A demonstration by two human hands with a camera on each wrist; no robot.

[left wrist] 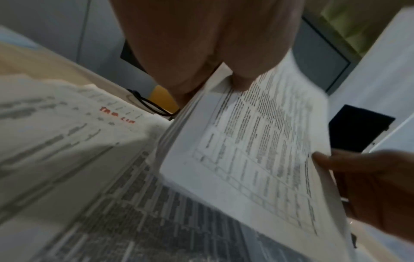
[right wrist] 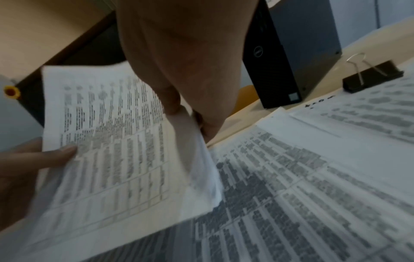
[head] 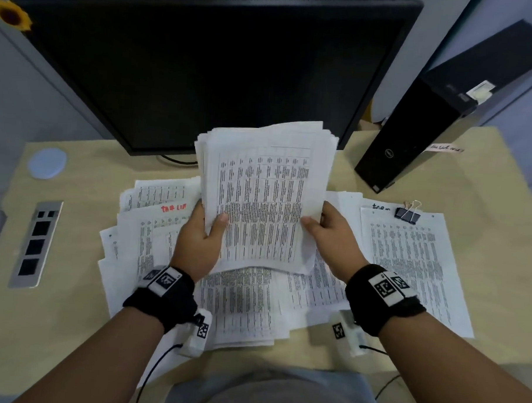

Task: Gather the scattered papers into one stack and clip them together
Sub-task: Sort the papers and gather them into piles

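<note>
From the head camera, both hands hold a thick stack of papers (head: 265, 195) raised above the desk (head: 79, 324), its far edge tipped up toward the monitor (head: 209, 71) at 12 o'clock. The left hand (head: 200, 238) grips the stack's left edge at about 9 o'clock, thumb on the printed top sheet and fingers hidden behind. The right hand (head: 333, 234) pinches the right edge at about 3 o'clock, thumb on top. Loose sheets (head: 245, 304) lie spread under and around the hands, from 8 o'clock to 4 o'clock. A black binder clip (head: 407, 214) sits on the sheets at 2 o'clock from the right hand, well apart from it. A black computer tower (head: 439, 111) stands beyond it.

From the left wrist, the left hand (left wrist: 201, 49) closes on the stack (left wrist: 257, 150) at 12 o'clock, thumb on the top page; the right hand (left wrist: 367, 184) holds the opposite edge at 3 o'clock.

From the right wrist, the right hand (right wrist: 186, 58) clamps the stack (right wrist: 112, 150) at 12 o'clock, the left hand (right wrist: 27, 170) holds it at 9 o'clock, and the clip (right wrist: 371, 78) rests at 2 o'clock.
</note>
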